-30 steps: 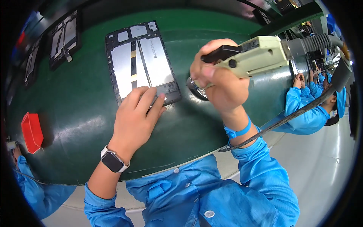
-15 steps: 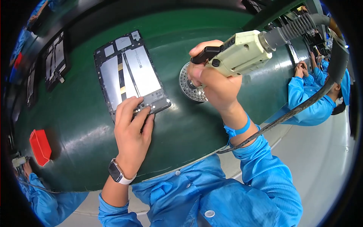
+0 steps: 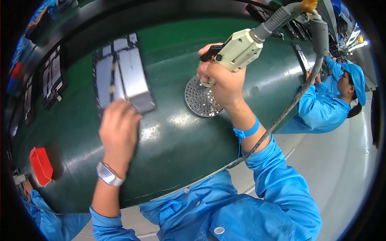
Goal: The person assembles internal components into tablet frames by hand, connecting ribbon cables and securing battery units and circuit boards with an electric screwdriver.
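Observation:
An opened tablet with a black frame and silvery panels lies on the green bench, slightly blurred. My left hand touches its near end, the fingers smeared by motion; a watch is on that wrist. My right hand is closed round a cream electric screwdriver with a black lever. Its lower end is over a round, perforated metal screw tray, whose holes hold many small bright screws. My hand hides the screwdriver's tip and part of the tray.
A red bin stands at the left. More opened tablets lie beyond it. The screwdriver's hose rises to the upper right, and a dark cable passes close by my right forearm. A co-worker sits at the right.
The tablet and my left hand have shifted left. My right hand still grips the screwdriver over the tray, and more of the tray's screws now show. The view has shifted slightly.

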Motion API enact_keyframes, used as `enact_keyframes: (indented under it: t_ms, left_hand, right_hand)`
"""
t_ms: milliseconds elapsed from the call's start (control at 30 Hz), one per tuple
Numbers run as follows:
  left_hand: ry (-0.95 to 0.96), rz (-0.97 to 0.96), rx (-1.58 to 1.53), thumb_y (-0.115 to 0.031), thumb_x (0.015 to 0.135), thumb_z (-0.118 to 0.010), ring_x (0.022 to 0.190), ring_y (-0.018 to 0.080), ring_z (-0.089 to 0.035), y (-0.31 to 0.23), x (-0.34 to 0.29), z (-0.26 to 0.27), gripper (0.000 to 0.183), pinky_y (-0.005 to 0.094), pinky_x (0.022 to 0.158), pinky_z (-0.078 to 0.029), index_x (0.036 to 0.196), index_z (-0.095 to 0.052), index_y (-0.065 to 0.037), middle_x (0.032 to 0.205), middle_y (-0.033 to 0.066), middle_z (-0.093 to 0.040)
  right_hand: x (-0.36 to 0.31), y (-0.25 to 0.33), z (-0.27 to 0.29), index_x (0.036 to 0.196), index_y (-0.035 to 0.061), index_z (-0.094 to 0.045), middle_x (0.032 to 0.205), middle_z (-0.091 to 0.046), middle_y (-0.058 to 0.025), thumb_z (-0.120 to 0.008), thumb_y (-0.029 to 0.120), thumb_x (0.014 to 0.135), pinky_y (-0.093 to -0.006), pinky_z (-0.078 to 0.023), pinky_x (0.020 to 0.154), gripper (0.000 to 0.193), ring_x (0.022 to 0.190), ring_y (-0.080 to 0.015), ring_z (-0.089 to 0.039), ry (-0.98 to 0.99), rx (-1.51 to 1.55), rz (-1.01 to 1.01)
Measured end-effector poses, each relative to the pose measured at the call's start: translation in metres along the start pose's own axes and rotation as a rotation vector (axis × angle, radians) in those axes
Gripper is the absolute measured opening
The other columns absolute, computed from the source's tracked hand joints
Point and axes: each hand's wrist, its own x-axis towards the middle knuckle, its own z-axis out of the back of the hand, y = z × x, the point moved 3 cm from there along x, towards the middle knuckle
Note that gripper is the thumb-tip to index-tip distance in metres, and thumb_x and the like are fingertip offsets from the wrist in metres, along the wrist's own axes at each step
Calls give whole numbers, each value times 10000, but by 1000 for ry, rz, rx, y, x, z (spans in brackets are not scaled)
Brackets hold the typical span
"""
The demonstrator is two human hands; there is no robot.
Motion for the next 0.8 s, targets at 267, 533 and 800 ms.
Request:
enact_keyframes:
  t_ms: [267,533,800]
  left_hand:
    - [-100,118,227,-151,857,-713,1089,313,-619,126,74,-18,236,394,929,-500,1029,-702,10,1149,134,-681]
    - [180,817,687,-615,862,-642,1258,382,-558,353,42,87,795,428,1031,-441,1282,-603,58,1294,279,-602]
    - [385,1396,-522,-527,855,-726,1169,277,-613,420,-6,96,673,359,1013,-448,1214,-656,39,1261,141,-655]
  right_hand:
    - [11,-17,-4,970,-53,-597,635,-556,-68,-594,-6,733,-305,-465,522,241,508,-133,-513,-14,-15,-20]
    - [13,-12,8,919,-54,-597,649,-577,-71,-565,-17,711,-283,-453,494,213,501,-133,-525,-6,-80,-4]
    - [12,-10,16,906,-50,-599,629,-572,-70,-578,-25,699,-271,-442,474,209,501,-135,-535,-25,-79,-17]
